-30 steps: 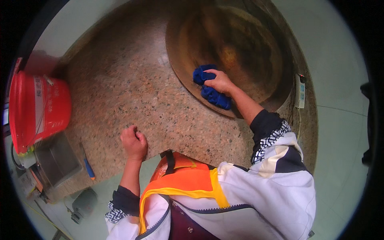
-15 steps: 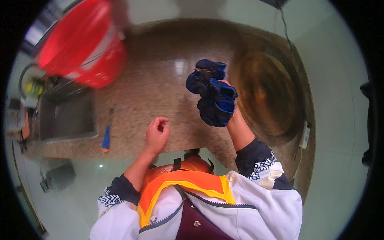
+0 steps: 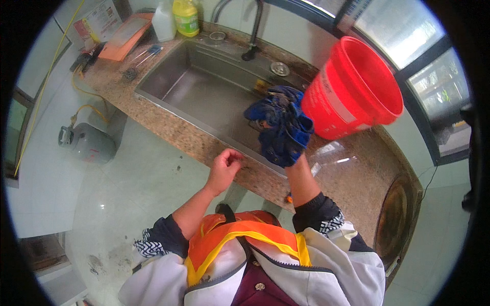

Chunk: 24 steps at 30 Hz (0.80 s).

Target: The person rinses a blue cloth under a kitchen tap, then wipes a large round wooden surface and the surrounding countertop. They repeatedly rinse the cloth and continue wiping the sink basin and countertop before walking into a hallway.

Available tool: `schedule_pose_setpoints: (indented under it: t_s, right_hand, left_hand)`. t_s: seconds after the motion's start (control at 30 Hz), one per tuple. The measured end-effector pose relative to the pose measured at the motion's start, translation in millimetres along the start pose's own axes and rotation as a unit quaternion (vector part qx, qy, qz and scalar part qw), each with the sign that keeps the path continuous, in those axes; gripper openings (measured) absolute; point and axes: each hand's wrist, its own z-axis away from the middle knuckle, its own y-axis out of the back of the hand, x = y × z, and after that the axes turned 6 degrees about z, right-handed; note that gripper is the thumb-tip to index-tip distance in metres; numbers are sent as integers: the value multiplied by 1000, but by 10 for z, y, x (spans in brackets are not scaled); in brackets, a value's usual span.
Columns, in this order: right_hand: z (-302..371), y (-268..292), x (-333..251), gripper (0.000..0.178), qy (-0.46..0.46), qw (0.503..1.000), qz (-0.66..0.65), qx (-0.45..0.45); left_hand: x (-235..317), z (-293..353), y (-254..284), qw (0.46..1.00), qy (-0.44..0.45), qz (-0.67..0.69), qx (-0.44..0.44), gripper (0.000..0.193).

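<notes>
My right hand (image 3: 297, 162) is closed on a dark blue, black-stained bundle (image 3: 287, 133) with cuff-like openings. The bundle covers most of its fingers and hangs over the near right corner of the steel sink (image 3: 204, 97). My left hand (image 3: 226, 167) is held over the front edge of the stone counter (image 3: 191, 148), its fingers curled in and nothing visible between them. Just beyond the bundle, to the right, a red bucket (image 3: 326, 104) stands on the counter. Part of a blue and orange handle (image 3: 289, 198) shows beside my right forearm.
A black faucet (image 3: 253, 38) rises behind the sink. A yellow bottle (image 3: 186, 19), a white jug (image 3: 164, 23) and an orange board (image 3: 118, 50) stand or lie at the far left. A round dark pan (image 3: 395, 217) is set at the right. A grey gas cylinder (image 3: 92, 144) is on the floor.
The view has turned left, bringing the sink in front of me. The bundle in my right hand has gone from over the counter near the pan to the sink's edge. My left fingers look more curled.
</notes>
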Motion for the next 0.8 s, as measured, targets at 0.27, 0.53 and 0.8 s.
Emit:
schedule_pose_setpoints:
  t_s: [0.27, 0.53, 0.8]
  right_hand:
    - [-599, 780, 690, 32, 156, 951, 248, 94]
    - [-2409, 1093, 1460, 39, 91, 992, -8, 91]
    - [-2691, 1360, 1323, 46, -97, 986, 5, 132]
  left_hand:
    - [385, -1150, 771, 967, -218, -129, 16, 18]
    - [-220, -2961, 994, 873, 241, 422, -34, 49]
    - [-339, -3520, 1123, 809, 169, 546, -134, 55]
